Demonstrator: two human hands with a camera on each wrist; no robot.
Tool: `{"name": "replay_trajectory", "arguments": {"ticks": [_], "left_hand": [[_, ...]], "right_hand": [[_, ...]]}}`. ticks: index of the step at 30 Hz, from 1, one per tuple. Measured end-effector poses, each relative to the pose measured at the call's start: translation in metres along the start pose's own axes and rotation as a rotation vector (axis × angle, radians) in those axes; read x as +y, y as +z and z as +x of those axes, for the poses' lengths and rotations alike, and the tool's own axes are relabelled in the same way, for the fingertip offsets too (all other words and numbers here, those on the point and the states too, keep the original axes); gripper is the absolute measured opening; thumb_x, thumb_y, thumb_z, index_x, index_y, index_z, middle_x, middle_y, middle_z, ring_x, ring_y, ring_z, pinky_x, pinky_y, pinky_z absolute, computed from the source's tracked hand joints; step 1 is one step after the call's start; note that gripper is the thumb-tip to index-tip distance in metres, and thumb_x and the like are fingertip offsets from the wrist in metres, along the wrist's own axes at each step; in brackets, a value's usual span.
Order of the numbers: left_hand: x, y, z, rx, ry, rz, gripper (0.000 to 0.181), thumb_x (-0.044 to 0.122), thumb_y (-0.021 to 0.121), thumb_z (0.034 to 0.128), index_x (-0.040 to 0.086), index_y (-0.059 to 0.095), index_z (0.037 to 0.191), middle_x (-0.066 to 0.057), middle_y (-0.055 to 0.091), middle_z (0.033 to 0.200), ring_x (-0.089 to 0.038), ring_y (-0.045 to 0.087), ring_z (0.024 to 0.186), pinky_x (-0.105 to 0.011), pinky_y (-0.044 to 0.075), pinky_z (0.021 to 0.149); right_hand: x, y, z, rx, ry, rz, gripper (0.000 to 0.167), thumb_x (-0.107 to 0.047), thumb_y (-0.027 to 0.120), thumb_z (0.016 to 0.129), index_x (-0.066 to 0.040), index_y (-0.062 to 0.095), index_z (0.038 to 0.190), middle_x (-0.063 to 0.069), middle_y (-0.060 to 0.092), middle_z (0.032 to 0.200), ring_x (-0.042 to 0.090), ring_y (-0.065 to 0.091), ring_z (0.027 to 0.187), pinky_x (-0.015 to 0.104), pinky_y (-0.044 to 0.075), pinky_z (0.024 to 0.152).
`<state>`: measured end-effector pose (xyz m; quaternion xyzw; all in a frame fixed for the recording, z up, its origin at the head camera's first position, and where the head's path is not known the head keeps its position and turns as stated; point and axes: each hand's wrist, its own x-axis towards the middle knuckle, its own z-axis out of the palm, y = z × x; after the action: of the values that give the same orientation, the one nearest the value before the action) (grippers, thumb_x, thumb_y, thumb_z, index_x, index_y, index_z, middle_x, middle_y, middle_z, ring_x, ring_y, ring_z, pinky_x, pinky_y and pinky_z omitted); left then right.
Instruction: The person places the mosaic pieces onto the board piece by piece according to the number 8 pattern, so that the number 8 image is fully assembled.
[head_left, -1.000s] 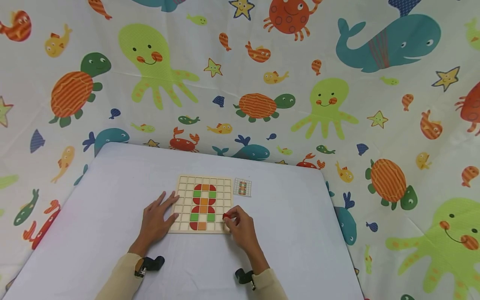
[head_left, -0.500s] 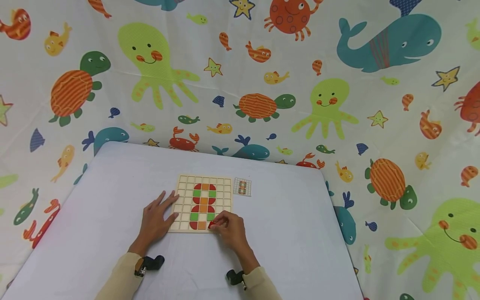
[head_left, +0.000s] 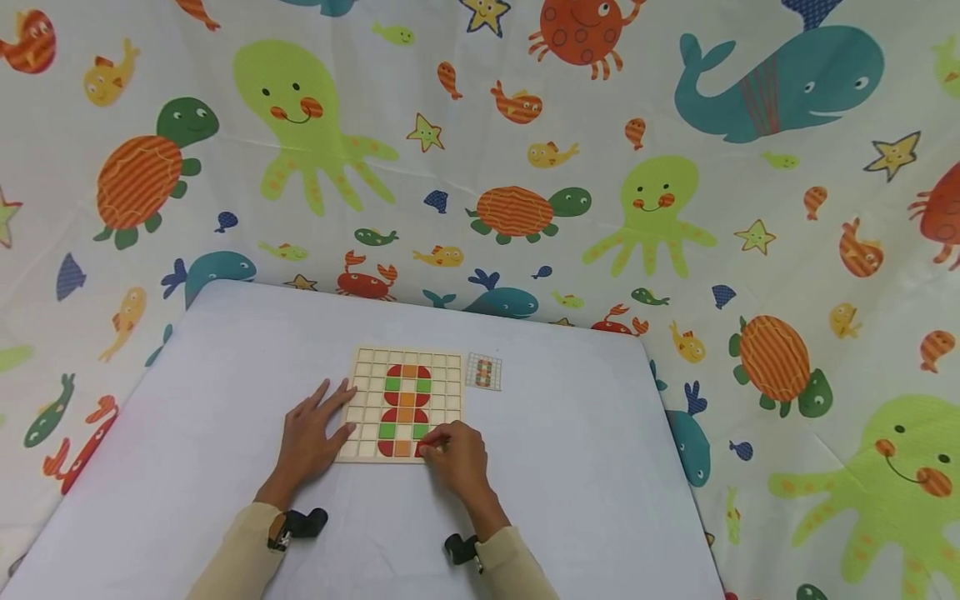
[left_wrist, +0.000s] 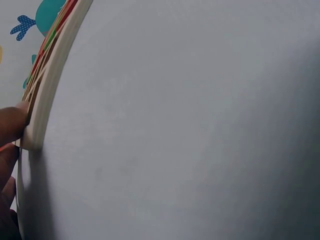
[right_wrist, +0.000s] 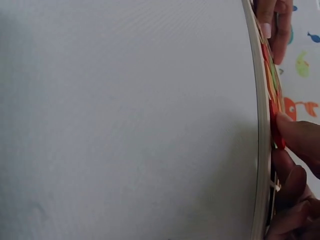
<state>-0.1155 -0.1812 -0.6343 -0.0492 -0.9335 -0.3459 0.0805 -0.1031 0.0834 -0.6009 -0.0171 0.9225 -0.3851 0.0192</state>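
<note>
A square wooden grid board (head_left: 369,367) lies on the white-covered table. Red quarter-round tiles, orange tiles (head_left: 405,414) and green tiles fill some of its cells in the shape of a figure eight. My left hand (head_left: 307,435) rests at the board's left edge, fingers spread and thumb touching the rim. At the lower right end of the figure, my right hand (head_left: 460,461) pinches a red tile (right_wrist: 276,129) between thumb and fingers. That tile sits at its cell, partly covered by the fingertips; whether it lies flat cannot be told.
Beside the board's upper right corner lies a small card (head_left: 483,372) printed with a grid and a similar coloured figure. The white tablecloth (head_left: 585,442) extends around the board. Behind the table hangs a curtain (head_left: 465,108) with sea animals.
My right hand has carried the red tile leftward from the board's right edge to the bottom row of the figure and lowered it there. The left hand stays in place.
</note>
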Motion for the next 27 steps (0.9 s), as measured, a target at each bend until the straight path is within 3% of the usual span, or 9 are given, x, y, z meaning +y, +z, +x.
{"name": "replay_trajectory", "arguments": {"ticks": [6, 14, 19, 25, 27], "left_hand": [[0.000, -0.002, 0.000, -0.007, -0.007, 0.005, 0.064, 0.013, 0.077, 0.0943, 0.012, 0.055, 0.155, -0.018, 0.046, 0.166, -0.048, 0.030, 0.159, -0.072, 0.024, 0.119], [-0.002, -0.002, 0.000, -0.003, -0.001, -0.002, 0.063, 0.015, 0.076, 0.0946, 0.012, 0.056, 0.154, -0.018, 0.046, 0.166, -0.048, 0.030, 0.159, -0.072, 0.025, 0.117], [-0.006, -0.001, 0.000, -0.009, 0.003, -0.008, 0.062, 0.015, 0.076, 0.0950, 0.011, 0.055, 0.154, -0.018, 0.046, 0.165, -0.049, 0.030, 0.158, -0.072, 0.025, 0.117], [-0.004, -0.008, 0.003, -0.050, -0.051, -0.051, 0.063, 0.021, 0.068, 0.1023, 0.010, 0.046, 0.160, -0.021, 0.039, 0.169, -0.050, 0.027, 0.159, -0.077, 0.022, 0.119], [0.000, -0.013, 0.005, -0.053, -0.066, -0.047, 0.065, 0.024, 0.066, 0.1044, 0.011, 0.040, 0.163, -0.022, 0.035, 0.171, -0.049, 0.026, 0.160, -0.079, 0.021, 0.119]], "right_hand": [[-0.005, 0.005, -0.001, 0.019, 0.007, -0.047, 0.008, -0.019, 0.091, 0.083, -0.025, 0.086, 0.085, -0.012, 0.068, 0.086, 0.002, 0.058, 0.083, 0.024, 0.043, 0.070], [-0.014, 0.011, -0.004, 0.080, -0.042, -0.113, 0.009, -0.018, 0.092, 0.082, -0.025, 0.087, 0.085, -0.012, 0.071, 0.088, 0.009, 0.068, 0.089, 0.028, 0.052, 0.072], [-0.012, 0.012, -0.002, 0.101, -0.066, -0.125, 0.007, -0.021, 0.091, 0.084, -0.025, 0.086, 0.085, -0.013, 0.071, 0.088, 0.007, 0.068, 0.089, 0.027, 0.053, 0.072], [-0.006, -0.002, 0.001, 0.119, -0.078, -0.027, 0.018, -0.024, 0.083, 0.091, -0.024, 0.083, 0.109, -0.009, 0.075, 0.098, 0.004, 0.057, 0.071, 0.021, 0.045, 0.061], [-0.003, -0.011, 0.004, 0.142, -0.082, -0.018, 0.026, -0.026, 0.080, 0.094, -0.025, 0.080, 0.120, -0.007, 0.077, 0.105, 0.005, 0.058, 0.074, 0.021, 0.044, 0.063]]}}
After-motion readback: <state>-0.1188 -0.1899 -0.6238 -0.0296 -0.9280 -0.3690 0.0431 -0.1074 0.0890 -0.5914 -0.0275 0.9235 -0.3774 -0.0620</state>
